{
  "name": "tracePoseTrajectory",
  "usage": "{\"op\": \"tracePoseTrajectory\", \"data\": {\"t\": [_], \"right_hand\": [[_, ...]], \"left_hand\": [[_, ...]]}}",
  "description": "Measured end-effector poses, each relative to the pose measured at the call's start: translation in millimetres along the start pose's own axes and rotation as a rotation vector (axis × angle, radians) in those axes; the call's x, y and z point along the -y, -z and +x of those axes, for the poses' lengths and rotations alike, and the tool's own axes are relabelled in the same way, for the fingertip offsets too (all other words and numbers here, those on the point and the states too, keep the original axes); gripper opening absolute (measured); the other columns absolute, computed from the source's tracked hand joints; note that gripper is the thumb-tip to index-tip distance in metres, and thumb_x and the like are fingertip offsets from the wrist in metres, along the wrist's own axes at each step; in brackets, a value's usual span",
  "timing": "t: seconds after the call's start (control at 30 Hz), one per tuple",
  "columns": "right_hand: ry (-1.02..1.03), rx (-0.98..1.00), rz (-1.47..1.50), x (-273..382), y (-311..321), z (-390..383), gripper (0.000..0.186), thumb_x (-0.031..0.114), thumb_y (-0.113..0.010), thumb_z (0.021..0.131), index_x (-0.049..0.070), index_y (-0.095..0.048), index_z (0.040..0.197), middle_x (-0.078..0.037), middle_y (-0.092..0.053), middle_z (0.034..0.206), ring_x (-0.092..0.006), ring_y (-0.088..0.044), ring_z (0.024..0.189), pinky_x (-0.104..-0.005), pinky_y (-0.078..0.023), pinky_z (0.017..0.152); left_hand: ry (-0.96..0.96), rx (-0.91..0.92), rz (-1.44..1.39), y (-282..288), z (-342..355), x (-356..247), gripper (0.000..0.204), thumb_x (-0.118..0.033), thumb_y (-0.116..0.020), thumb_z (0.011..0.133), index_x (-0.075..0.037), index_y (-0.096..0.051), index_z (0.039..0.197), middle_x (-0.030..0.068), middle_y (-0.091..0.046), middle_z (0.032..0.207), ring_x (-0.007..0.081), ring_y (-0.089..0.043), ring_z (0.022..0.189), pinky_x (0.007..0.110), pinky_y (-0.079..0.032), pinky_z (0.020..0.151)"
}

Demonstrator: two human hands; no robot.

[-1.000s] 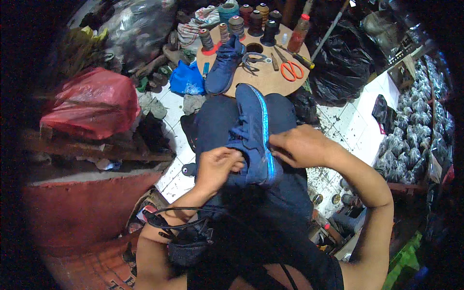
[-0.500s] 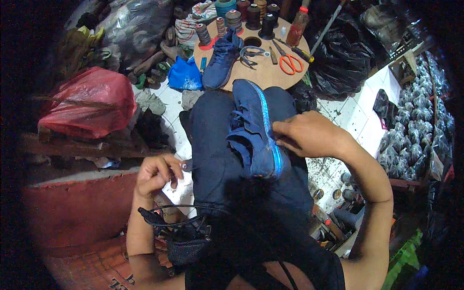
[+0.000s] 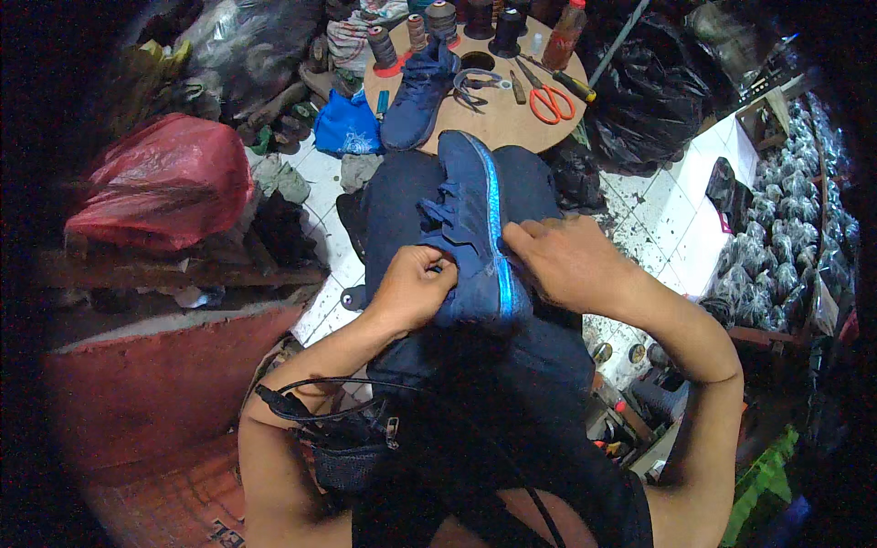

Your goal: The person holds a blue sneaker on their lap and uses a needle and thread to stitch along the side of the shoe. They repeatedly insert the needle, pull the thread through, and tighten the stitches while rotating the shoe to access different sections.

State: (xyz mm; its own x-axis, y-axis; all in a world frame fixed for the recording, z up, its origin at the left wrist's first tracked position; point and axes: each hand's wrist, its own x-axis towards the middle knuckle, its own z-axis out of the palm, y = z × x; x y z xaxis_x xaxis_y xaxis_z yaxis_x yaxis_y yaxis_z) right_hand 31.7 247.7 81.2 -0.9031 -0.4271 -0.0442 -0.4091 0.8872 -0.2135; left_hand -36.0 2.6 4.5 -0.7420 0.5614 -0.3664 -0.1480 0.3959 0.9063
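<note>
A dark blue sneaker (image 3: 468, 196) with a bright blue stripe along its sole lies tilted across my lap, toe pointing away from me. My left hand (image 3: 413, 285) is closed at the shoe's collar, its fingertips partly hidden at the opening. On the other side, my right hand (image 3: 568, 262) is pinched against the sole edge; whatever sits between its fingertips is too small or hidden to make out. The matching sneaker (image 3: 413, 119) rests on the round wooden table (image 3: 457, 137) beyond my knees.
Thread spools (image 3: 442, 23), orange-handled scissors (image 3: 552, 104), a yellow-handled tool (image 3: 575, 85), pincers (image 3: 475, 89) and a red-capped bottle (image 3: 566, 35) occupy the table. A red plastic bag (image 3: 160, 187) sits at left, black bags (image 3: 653, 119) at right. Wrapped bundles (image 3: 772, 247) fill the far right.
My left hand has come from beside my left thigh over to the shoe's collar. The right hand stays at the sole edge, shifted slightly. The shoe sits a little higher in view.
</note>
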Motion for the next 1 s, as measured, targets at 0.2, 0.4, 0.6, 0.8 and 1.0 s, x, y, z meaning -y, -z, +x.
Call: {"op": "tracePoseTrajectory", "data": {"t": [0.2, 0.4, 0.6, 0.8, 1.0], "right_hand": [[-0.050, 0.005, 0.049, 6.0, -7.2, -3.2, 0.021, 0.012, -0.060, 0.091, 0.002, -0.058, 0.109, -0.018, -0.071, 0.093, -0.0383, -0.075, 0.086, -0.0525, -0.058, 0.071], [-0.071, 0.024, 0.031, 5.8, -7.8, -0.7, 0.034, 0.035, -0.063, 0.099, 0.002, -0.068, 0.097, -0.017, -0.072, 0.083, -0.0364, -0.074, 0.077, -0.0484, -0.058, 0.067], [-0.120, -0.027, -0.169, -7.3, 8.6, -0.3, 0.084, 0.083, -0.062, 0.084, 0.005, -0.068, 0.054, -0.017, -0.061, 0.053, -0.0373, -0.069, 0.055, -0.0462, -0.054, 0.054], [-0.330, 0.553, 0.405, -43.4, 8.8, -14.0, 0.092, 0.091, -0.067, 0.074, 0.000, -0.071, 0.065, -0.021, -0.069, 0.065, -0.0407, -0.073, 0.070, -0.0501, -0.058, 0.067], [-0.148, 0.216, 0.261, -39.5, -0.6, 0.8, 0.089, 0.089, -0.074, 0.063, 0.001, -0.074, 0.074, -0.019, -0.071, 0.070, -0.0400, -0.073, 0.072, -0.0498, -0.057, 0.068]], "left_hand": [[0.259, 0.267, -0.120, 14.9, 0.2, -16.2, 0.014, -0.003, -0.061, 0.092, 0.004, -0.071, 0.085, -0.0015, -0.065, 0.074, 0.0060, -0.053, 0.064, 0.026, -0.042, 0.060], [0.038, 0.230, 0.101, 29.3, -9.4, -23.7, 0.018, -0.011, -0.074, 0.093, 0.006, -0.076, 0.096, 0.0038, -0.072, 0.079, 0.0066, -0.056, 0.067, 0.027, -0.045, 0.061], [-0.038, 0.027, 0.132, 22.3, -17.4, -4.5, 0.019, -0.017, -0.082, 0.089, 0.001, -0.080, 0.095, 0.0034, -0.071, 0.073, 0.0053, -0.052, 0.063, 0.027, -0.042, 0.059], [-0.112, -0.210, 0.134, 12.4, -21.5, 13.3, 0.014, -0.011, -0.078, 0.087, 0.000, -0.072, 0.080, -0.0003, -0.054, 0.058, 0.0048, -0.042, 0.054, 0.028, -0.033, 0.051], [-0.116, -0.310, 0.153, 1.3, -23.4, 20.6, 0.024, -0.006, -0.077, 0.085, -0.002, -0.060, 0.069, -0.0014, -0.049, 0.056, 0.0048, -0.039, 0.052, 0.029, -0.030, 0.049]]}}
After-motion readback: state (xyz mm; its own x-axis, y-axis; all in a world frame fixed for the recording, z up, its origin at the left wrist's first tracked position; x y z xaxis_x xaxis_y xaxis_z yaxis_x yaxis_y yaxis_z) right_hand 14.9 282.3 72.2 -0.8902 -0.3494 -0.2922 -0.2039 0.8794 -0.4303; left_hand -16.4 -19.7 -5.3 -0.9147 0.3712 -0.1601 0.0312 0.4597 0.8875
